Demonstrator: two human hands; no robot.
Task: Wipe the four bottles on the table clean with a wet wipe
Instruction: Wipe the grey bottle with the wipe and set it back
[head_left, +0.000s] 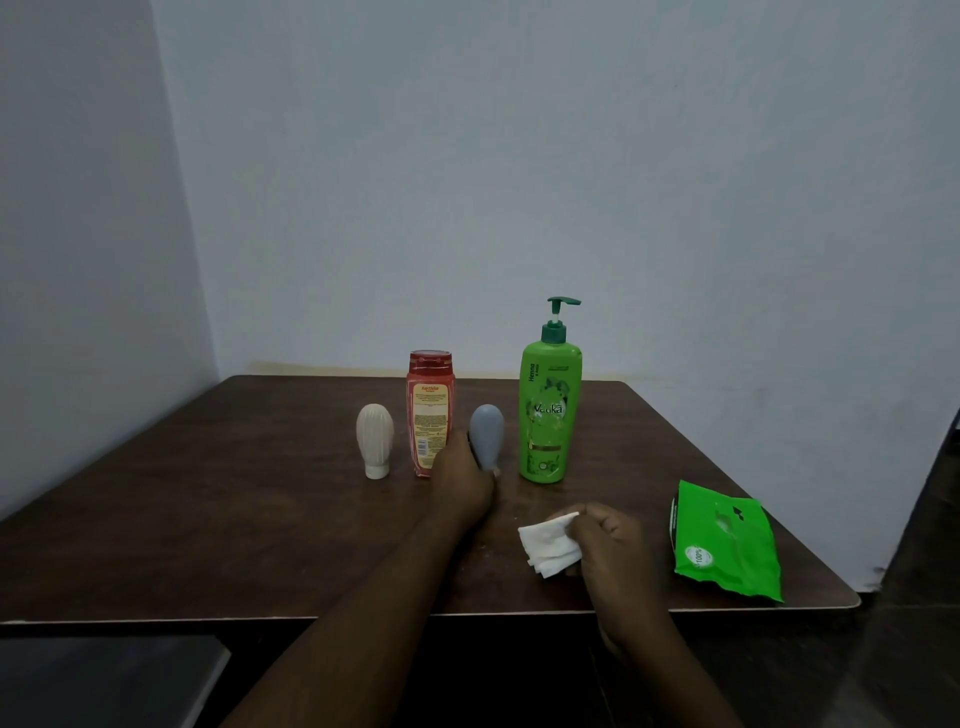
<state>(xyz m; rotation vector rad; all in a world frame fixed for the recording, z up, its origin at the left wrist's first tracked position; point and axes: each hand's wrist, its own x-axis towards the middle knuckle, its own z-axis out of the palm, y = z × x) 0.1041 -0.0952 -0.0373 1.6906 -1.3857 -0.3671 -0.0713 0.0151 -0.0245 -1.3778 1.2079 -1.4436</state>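
The grey bottle (487, 434) stands upright on the tabletop (208, 493), its lower part gripped by the left hand (462, 483), whose fingers (458, 441) curl round it. Just left of those fingers is the red bottle (430, 410), further left the cream bottle (374, 439); just right, the green bottle (549, 410). Nearer the person, the right hand (608, 545) pinches a folded white wipe (548, 545) between thumb and fingers. Right of it lies the green pack (727, 540)

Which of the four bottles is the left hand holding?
The grey bottle, standing between the red bottle and the green pump bottle; the left hand grips its lower part.
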